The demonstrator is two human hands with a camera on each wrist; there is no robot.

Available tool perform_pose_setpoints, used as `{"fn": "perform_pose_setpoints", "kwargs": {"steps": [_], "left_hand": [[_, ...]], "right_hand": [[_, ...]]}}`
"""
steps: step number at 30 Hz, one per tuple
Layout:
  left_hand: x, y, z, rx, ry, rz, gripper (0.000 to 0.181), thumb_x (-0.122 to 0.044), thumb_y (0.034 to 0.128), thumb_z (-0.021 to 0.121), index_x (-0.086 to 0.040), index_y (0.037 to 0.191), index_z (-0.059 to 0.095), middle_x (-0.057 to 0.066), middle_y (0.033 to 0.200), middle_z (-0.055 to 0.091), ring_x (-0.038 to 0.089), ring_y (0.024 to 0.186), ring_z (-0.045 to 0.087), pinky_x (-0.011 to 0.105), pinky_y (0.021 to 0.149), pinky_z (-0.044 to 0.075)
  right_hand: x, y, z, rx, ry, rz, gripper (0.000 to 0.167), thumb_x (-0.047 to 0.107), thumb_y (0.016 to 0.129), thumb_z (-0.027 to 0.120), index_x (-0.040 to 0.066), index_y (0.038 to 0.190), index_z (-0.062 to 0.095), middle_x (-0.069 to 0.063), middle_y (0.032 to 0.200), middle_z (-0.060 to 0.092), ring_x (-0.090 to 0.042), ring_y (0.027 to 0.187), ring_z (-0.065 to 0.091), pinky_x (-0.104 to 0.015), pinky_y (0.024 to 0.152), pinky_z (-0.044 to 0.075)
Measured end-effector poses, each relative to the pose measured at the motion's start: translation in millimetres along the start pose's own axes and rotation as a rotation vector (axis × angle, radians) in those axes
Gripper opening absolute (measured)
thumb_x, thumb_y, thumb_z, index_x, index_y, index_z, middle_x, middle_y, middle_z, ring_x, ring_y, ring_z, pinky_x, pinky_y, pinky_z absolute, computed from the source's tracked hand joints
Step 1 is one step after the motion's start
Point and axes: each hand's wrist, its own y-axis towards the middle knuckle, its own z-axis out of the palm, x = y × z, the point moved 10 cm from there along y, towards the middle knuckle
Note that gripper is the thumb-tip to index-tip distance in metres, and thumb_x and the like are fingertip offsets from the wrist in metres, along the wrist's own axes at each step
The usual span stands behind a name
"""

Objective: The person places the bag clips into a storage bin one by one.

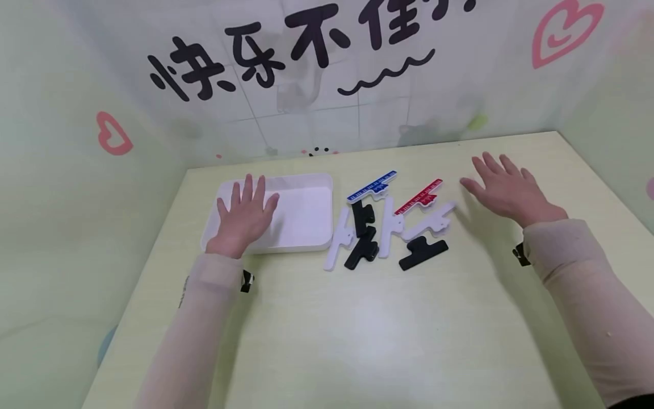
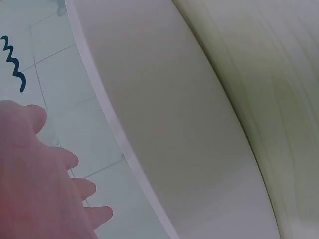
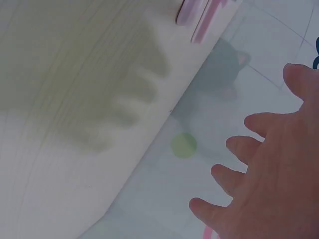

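My left hand [image 1: 244, 218] hovers over the left part of a white rectangular tray [image 1: 306, 248], fingers straight and spread, holding nothing. My right hand [image 1: 511, 190] is held above the table at the right, its fingers spread apart and nothing in them. Between the hands lies a loose group of clips. Among them are a blue clip [image 1: 372, 187], a red clip [image 1: 419, 197], several white clips [image 1: 337, 241] and several black clips [image 1: 423, 253]. The right hand is nearest to a white clip [image 1: 431, 221]. In the left wrist view the tray's side wall [image 2: 164, 119] fills the middle.
The pale wooden table [image 1: 368, 329] runs back to a hanging cloth [image 1: 317, 119] with black writing and pink hearts. Cloth also closes in the left and right sides. Part of a clip [image 3: 204, 20] shows at the top of the right wrist view.
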Motion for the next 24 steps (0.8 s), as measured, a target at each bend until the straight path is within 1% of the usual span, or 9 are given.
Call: {"fn": "perform_pose_setpoints", "kwargs": {"steps": [2,4,7,9,11,14,17,20,24], "left_hand": [[7.6,-1.7,-2.0,0.011,-0.022,-0.011,0.074,-0.063,0.0878,0.011,-0.016,0.143,-0.007,0.013,0.147,-0.015,0.039,0.130,-0.013,0.065,0.095,-0.010],[21.7,-6.2,-7.7,0.004,-0.060,-0.043,0.075,-0.060,0.0896,0.017,-0.013,0.143,-0.006,0.018,0.146,-0.013,0.042,0.129,-0.012,0.066,0.095,-0.007],[48.0,-14.8,-19.3,-0.046,-0.123,-0.104,0.075,-0.053,0.0916,0.026,-0.006,0.143,-0.002,0.025,0.144,-0.006,0.047,0.128,-0.005,0.069,0.093,0.002],[64.6,-19.5,-23.0,-0.079,-0.185,-0.145,0.074,-0.048,0.0925,0.029,-0.003,0.142,0.000,0.027,0.144,0.000,0.048,0.127,0.002,0.068,0.094,0.007],[78.8,-24.8,-18.4,-0.082,-0.264,-0.175,0.073,-0.046,0.0930,0.029,-0.002,0.142,-0.001,0.025,0.144,0.007,0.048,0.127,0.010,0.066,0.095,0.013],[95.1,-30.5,-6.9,-0.090,-0.417,-0.202,0.067,-0.041,0.0946,0.028,-0.004,0.143,0.001,0.018,0.145,0.016,0.042,0.127,0.020,0.057,0.099,0.019],[109.9,-35.6,1.8,-0.148,-0.550,-0.225,0.058,-0.032,0.0959,0.031,-0.008,0.143,0.008,0.011,0.143,0.026,0.035,0.126,0.029,0.049,0.101,0.025],[124.2,-39.5,9.8,-0.211,-0.657,-0.258,0.052,-0.023,0.0956,0.034,-0.011,0.143,0.017,0.010,0.141,0.031,0.030,0.125,0.033,0.044,0.100,0.030],[139.9,-41.8,26.1,-0.221,-0.782,-0.306,0.048,-0.019,0.0950,0.037,-0.014,0.141,0.025,0.010,0.140,0.033,0.023,0.126,0.031,0.038,0.101,0.030]], "right_hand": [[2.1,-0.3,1.2,0.003,0.035,-0.003,0.077,0.060,0.090,0.018,0.007,0.143,0.001,-0.021,0.146,0.000,-0.044,0.129,-0.003,-0.064,0.097,0.003],[4.8,-0.8,3.2,0.006,0.084,-0.009,0.077,0.059,0.090,0.021,0.007,0.143,0.003,-0.024,0.145,0.007,-0.044,0.129,0.007,-0.062,0.098,0.009],[6.6,-3.0,6.8,0.000,0.173,-0.006,0.077,0.059,0.089,0.026,0.008,0.144,0.008,-0.026,0.139,0.026,-0.044,0.123,0.026,-0.060,0.096,0.020],[5.0,-6.0,11.1,-0.006,0.234,0.008,0.077,0.059,0.088,0.030,0.009,0.143,0.012,-0.026,0.130,0.038,-0.041,0.114,0.040,-0.058,0.091,0.030],[4.4,-8.0,20.4,0.004,0.332,0.011,0.074,0.056,0.089,0.034,0.007,0.142,0.017,-0.024,0.119,0.049,-0.037,0.102,0.051,-0.053,0.085,0.039],[4.8,-10.5,42.1,0.067,0.487,0.016,0.069,0.050,0.091,0.038,0.004,0.140,0.022,-0.020,0.106,0.056,-0.028,0.087,0.058,-0.041,0.076,0.048],[8.9,-11.5,64.3,0.137,0.616,0.028,0.066,0.047,0.090,0.043,0.002,0.135,0.030,-0.018,0.099,0.058,-0.024,0.082,0.057,-0.033,0.073,0.050],[9.3,-11.7,76.2,0.139,0.643,0.074,0.062,0.052,0.086,0.048,0.003,0.123,0.041,-0.013,0.092,0.057,-0.022,0.078,0.055,-0.029,0.069,0.048],[8.3,-11.0,81.9,0.132,0.596,0.135,0.061,0.060,0.080,0.050,0.002,0.097,0.052,-0.008,0.074,0.052,-0.021,0.068,0.049,-0.028,0.061,0.041]]}}
